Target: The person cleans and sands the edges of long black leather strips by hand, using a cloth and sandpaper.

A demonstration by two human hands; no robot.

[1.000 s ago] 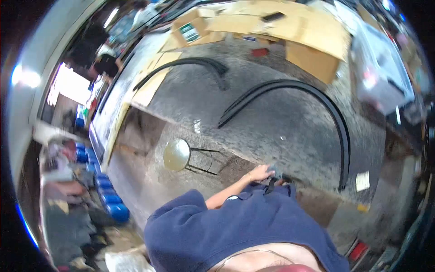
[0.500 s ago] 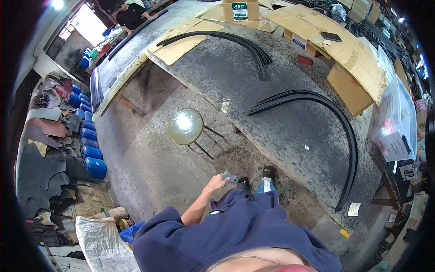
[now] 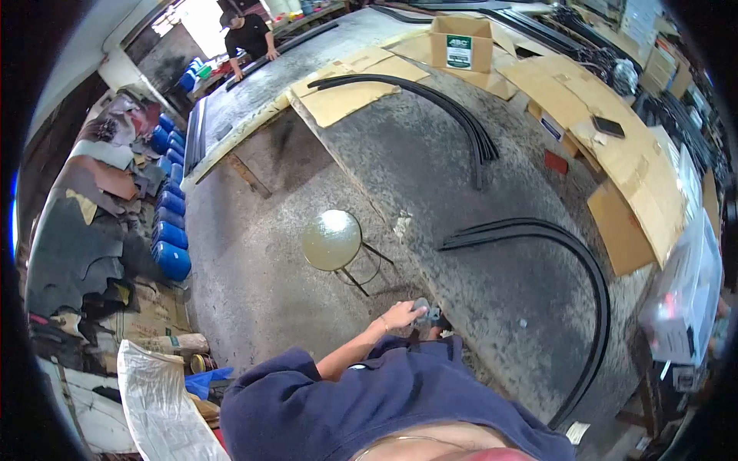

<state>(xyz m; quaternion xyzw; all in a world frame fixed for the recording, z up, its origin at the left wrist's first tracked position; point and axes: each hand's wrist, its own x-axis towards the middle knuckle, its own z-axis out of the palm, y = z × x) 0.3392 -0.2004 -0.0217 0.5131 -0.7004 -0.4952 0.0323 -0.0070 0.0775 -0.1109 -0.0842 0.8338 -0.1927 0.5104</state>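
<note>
My left hand (image 3: 403, 314) is closed around a small grey object (image 3: 420, 305) whose kind I cannot make out. It is in front of my body, close to the edge of the large dark worktable (image 3: 384, 165). My right hand is out of view. On the table to the right lies a bundle of long black strips (image 3: 588, 265), bent in a curve. Farther back, a second bundle of black strips (image 3: 453, 111) curves partly over flat cardboard (image 3: 346, 107).
A round stool (image 3: 330, 250) stands on the floor left of the table. Blue drums (image 3: 171, 261) line the left side. An open cardboard box (image 3: 461, 42), a phone (image 3: 608, 127) and a clear plastic bin (image 3: 680, 292) are at the back and right. Another person (image 3: 247, 38) works far left.
My view has shifted, so the table and stool appear lower. My left hand, still holding the grey object, is nearer the table edge. The other person now leans over the far table.
</note>
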